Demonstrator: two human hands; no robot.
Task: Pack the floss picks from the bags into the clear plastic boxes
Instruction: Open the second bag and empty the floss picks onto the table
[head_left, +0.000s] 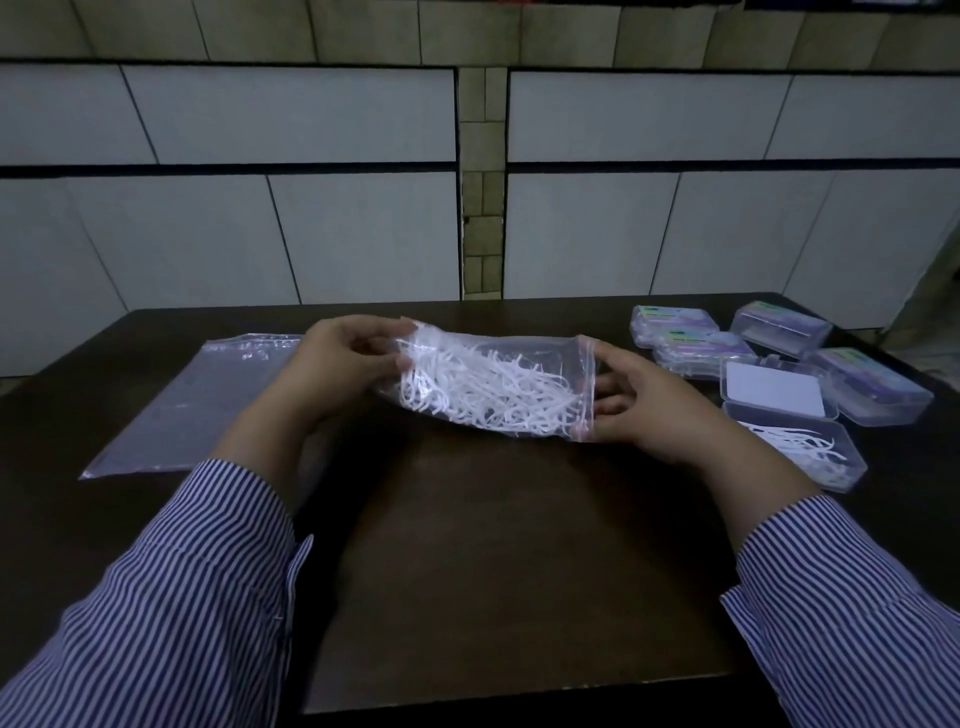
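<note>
Both hands hold a clear zip bag of white floss picks: left hand fingers pinch its bottom, right hand fingers curl at its mouth. Box labels are unreadable.

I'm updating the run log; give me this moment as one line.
left hand holds bag | right hand at its mouth | open box part-filled

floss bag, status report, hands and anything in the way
Left hand grips closed end of floss bag, right hand at its zip mouth. Bag held sideways over table, full of picks. Open box at right, few picks inside. Path unobstructed.
</note>
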